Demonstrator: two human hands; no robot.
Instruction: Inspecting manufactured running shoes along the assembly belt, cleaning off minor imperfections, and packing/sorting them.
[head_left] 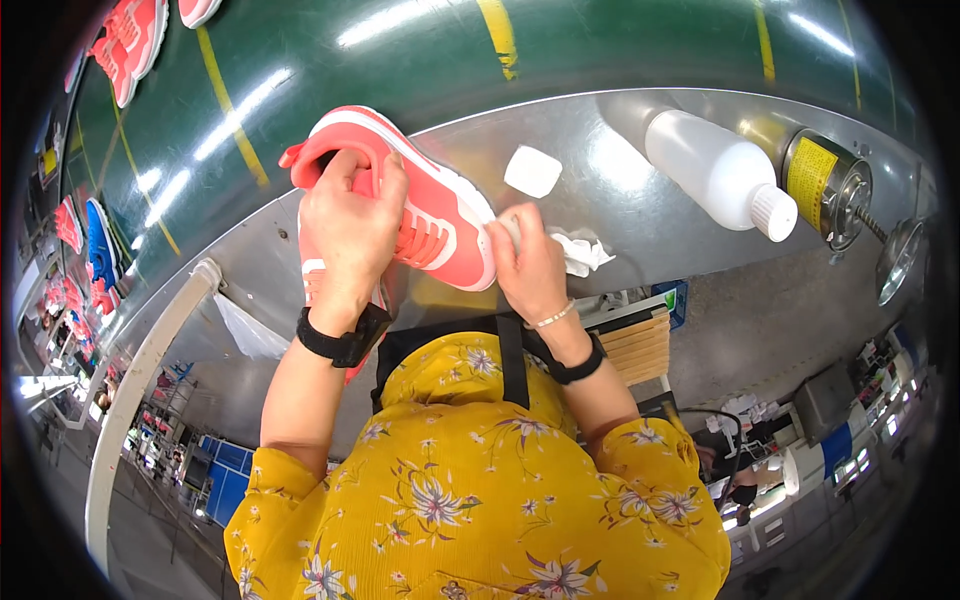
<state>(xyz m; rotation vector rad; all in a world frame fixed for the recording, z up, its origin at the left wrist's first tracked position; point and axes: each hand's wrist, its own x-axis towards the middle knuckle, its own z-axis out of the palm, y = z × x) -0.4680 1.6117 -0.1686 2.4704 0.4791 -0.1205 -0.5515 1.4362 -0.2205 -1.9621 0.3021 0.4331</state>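
Note:
A coral sneaker with a white sole is tilted in front of me, its toe toward my right. My left hand grips it at the collar, with fingers reaching into the shoe opening. Beside the sole at the toe, my right hand is closed in a pinch on a small whitish piece, mostly hidden by the fingers. A second coral shoe shows partly beneath my left hand. Close to my right hand, a crumpled white tissue and a white rounded block lie on the metal ledge.
A white plastic bottle lies on the metal ledge to the right, beside a metal can with a yellow label. Beyond runs a green conveyor belt carrying coral shoes and a blue shoe. A pale curved rail stands left.

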